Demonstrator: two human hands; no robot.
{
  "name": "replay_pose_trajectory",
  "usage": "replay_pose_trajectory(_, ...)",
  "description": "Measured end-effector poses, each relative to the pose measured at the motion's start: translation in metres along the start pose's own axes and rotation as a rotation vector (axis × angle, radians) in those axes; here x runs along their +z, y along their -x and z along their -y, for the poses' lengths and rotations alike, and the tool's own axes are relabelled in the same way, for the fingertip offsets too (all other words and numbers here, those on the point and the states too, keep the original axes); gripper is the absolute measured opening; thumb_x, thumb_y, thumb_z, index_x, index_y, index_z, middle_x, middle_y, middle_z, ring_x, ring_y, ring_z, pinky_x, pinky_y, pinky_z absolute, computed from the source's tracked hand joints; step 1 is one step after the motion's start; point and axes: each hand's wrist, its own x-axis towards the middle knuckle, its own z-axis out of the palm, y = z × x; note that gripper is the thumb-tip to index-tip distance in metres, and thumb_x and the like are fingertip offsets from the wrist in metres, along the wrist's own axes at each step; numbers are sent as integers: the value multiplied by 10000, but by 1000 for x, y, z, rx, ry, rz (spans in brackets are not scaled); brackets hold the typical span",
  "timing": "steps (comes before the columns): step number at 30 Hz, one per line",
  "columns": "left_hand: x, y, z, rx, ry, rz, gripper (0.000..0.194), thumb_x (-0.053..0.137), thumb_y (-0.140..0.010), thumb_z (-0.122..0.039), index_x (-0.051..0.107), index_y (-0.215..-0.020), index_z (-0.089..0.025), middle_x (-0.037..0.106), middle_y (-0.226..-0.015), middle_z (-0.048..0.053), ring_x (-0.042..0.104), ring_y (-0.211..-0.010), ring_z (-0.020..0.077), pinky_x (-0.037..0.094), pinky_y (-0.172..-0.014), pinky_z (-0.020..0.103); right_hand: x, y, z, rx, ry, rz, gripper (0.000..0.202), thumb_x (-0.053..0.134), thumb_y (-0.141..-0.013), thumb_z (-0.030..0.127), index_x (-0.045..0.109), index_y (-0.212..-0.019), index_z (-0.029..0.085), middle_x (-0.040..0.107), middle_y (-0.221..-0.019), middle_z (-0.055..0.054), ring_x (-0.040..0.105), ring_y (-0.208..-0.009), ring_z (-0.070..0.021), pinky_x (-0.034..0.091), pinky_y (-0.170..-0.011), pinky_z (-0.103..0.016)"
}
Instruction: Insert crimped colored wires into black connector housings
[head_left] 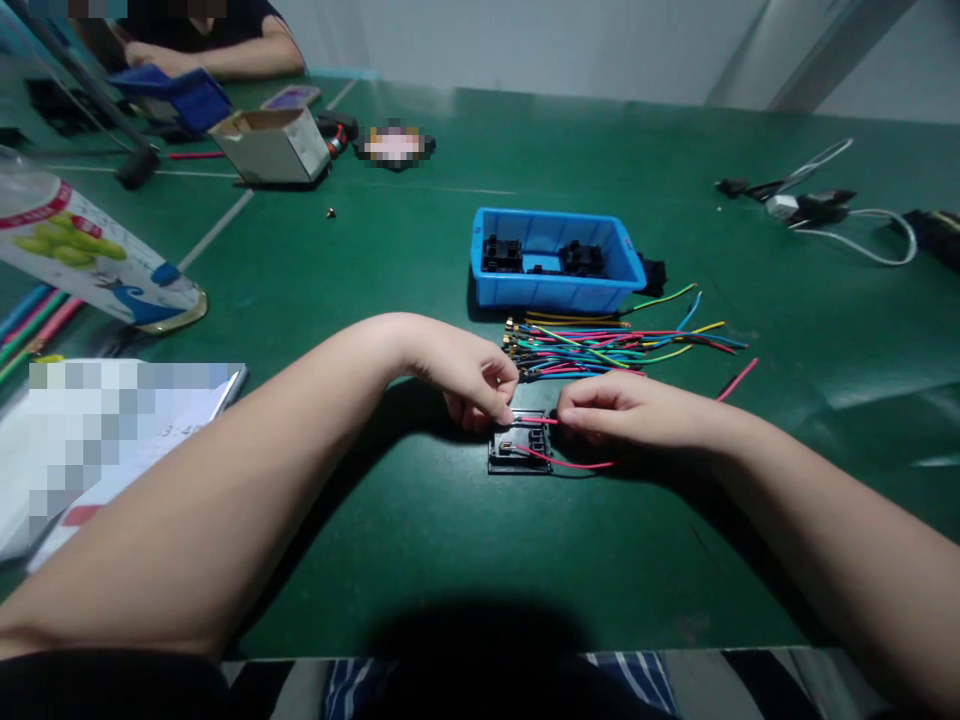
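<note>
A small black plastic housing (517, 462) lies on the green table between my hands. My right hand (611, 408) is closed in a pinch on a red wire (541, 421), whose far end sticks out beyond the hand. The thumb and fingers of my left hand (480, 388) are pressed together on the wire's other end, over the housing's upper edge; they cover its tip. A second red wire (577, 464) sits with its metal end in the lower part of the housing and trails right under my right hand.
Behind my hands lie a bundle of coloured wires (585, 345) and a blue bin (555, 292) holding black parts. A tilted bottle (97, 250) and a phone-like device (150, 450) are at left. Across the table are a white box (289, 150), cables (810, 208) and another person's arm (247, 55).
</note>
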Motion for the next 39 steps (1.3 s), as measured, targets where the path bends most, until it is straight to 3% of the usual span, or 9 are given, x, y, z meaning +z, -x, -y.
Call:
replay_pose_trajectory(3, 1, 2, -2, -6, -12, -13, 328, 718, -717, -419, 483, -772, -197, 615, -687, -38, 622, -696, 145, 511, -665, 290, 2, 0, 0, -21, -4, -29, 410, 502, -923, 557, 531, -753, 185, 489, -657, 38, 438, -578, -105, 348, -550, -246)
replay_pose_trajectory(5, 2, 3, -3, -11, -19, -19, 303, 706, -728, -398, 486, -775, -195, 609, -691, -42, 616, -690, 137, 507, -655, 278, 3, -1, -2, -66, 38, -113, 359, 499, -934, 506, 547, -776, 187, 519, -663, 31, 473, -591, -114, 370, -564, -251)
replay_pose_trajectory(9, 2, 3, -5, -17, -5, -15, 261, 682, -758, -373, 498, -797, -193, 603, -688, -44, 614, -693, 132, 512, -665, 275, 3, -6, -13, -232, 381, -530, 234, 482, -936, 361, 596, -838, 182, 626, -772, -26, 557, -703, -154, 411, -658, -282)
replay_pose_trajectory(11, 2, 3, -4, -18, 0, -14, 249, 679, -766, -371, 511, -809, -193, 609, -688, -41, 620, -695, 134, 510, -662, 274, 1, -9, -19, -244, 613, -704, 204, 487, -926, 320, 612, -844, 180, 643, -805, -45, 566, -740, -171, 405, -670, -292)
replay_pose_trajectory(16, 2, 1, -3, -17, -7, -20, 226, 665, -787, -361, 531, -853, -192, 621, -705, -36, 623, -685, 124, 510, -645, 262, 0, -12, -28, -137, 941, -867, 190, 520, -922, 308, 633, -817, 197, 659, -809, -48, 593, -800, -208, 389, -629, -297)
replay_pose_trajectory(23, 1, 0, 0, -12, 9, -9, 292, 704, -750, -400, 531, -876, -201, 623, -709, -39, 637, -720, 129, 531, -657, 260, -2, -14, -32, -215, 1049, -872, 190, 503, -932, 189, 691, -937, 170, 735, -969, -86, 632, -889, -236, 456, -775, -330)
replay_pose_trajectory(30, 1, -1, 1, -10, 0, -12, 276, 688, -755, -405, 538, -878, -208, 627, -711, -35, 636, -717, 140, 522, -660, 275, -6, -17, -39, -208, 962, -782, 241, 477, -945, 220, 696, -1014, 149, 733, -1014, -119, 628, -948, -268, 476, -859, -384)
replay_pose_trajectory(39, 0, -2, 4, 11, -3, -11, 262, 683, -767, -404, 537, -876, -214, 632, -720, -25, 644, -732, 156, 527, -679, 304, -8, -19, -39, -152, 954, -756, 226, 474, -910, 229, 673, -994, 163, 717, -1005, -132, 632, -933, -300, 463, -825, -427)
